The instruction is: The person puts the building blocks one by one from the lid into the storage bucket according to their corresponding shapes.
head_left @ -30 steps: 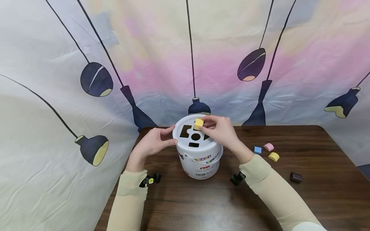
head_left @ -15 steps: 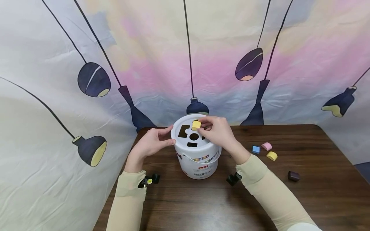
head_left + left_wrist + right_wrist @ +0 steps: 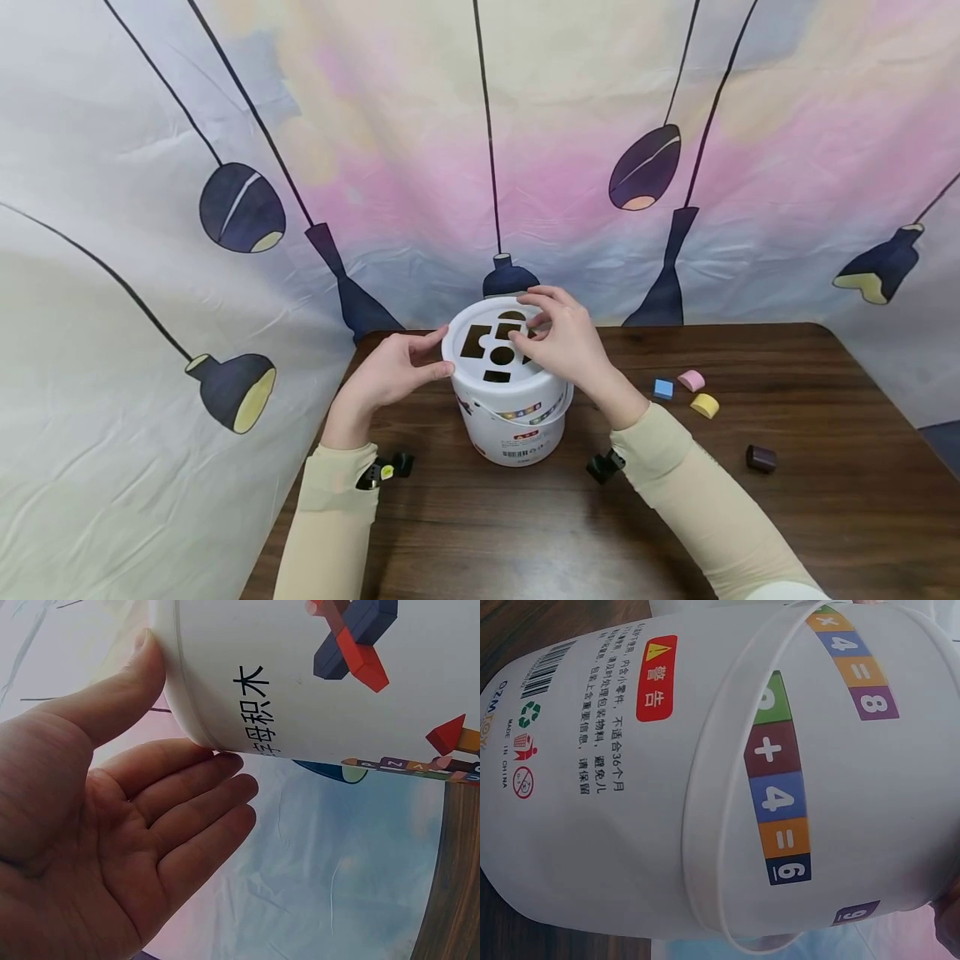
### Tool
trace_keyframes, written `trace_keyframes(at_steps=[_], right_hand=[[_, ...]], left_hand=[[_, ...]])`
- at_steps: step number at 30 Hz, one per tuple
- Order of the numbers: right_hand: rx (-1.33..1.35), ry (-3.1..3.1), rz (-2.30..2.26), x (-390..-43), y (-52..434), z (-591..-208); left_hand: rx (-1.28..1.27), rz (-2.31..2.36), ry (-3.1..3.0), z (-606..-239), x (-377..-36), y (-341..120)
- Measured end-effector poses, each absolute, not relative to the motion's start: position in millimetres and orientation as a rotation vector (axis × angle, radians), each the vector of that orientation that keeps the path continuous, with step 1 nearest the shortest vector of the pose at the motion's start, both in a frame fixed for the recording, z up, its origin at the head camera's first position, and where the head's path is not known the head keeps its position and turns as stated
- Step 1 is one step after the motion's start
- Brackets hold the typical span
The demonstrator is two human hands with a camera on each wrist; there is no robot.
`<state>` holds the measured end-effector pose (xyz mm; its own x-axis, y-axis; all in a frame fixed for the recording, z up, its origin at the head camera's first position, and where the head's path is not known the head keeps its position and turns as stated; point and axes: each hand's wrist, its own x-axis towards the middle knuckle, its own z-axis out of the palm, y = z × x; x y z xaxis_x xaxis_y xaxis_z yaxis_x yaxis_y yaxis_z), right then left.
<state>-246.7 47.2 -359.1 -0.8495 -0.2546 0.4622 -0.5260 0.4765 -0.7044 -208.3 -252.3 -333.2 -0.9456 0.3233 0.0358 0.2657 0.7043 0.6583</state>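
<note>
A white plastic bucket stands upright with its shape-sorter lid on, the lid cut with several dark holes. My left hand steadies it at the left: thumb and fingertips touch the lid's rim. In the left wrist view the fingers of the left hand are extended and loosely spread, palm facing the camera. Above the right part of the lid is my right hand, thumb and fingers apart with nothing between them. Only a dark bit of it shows at the right wrist view's edge.
Right of the bucket lie a blue block, a pink half-round block and a yellow half-round block. A dark block is nearer the front right. The bucket's white handle hangs down its side. A printed cloth backs the wooden table.
The yellow block that my right hand pinched over the lid is out of sight, leaving the square hole bare. My right fingers have spread and lifted slightly. The left hand stays at the rim.
</note>
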Motion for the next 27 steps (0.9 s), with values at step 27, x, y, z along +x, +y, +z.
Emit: trace_keyframes(at_steps=[27], right_hand=[[0.658, -1.977, 1.748, -236.8, 123.3, -398.9]], left_hand=[[0.474, 1.090, 2.792, -332.1, -206.8, -252.7]])
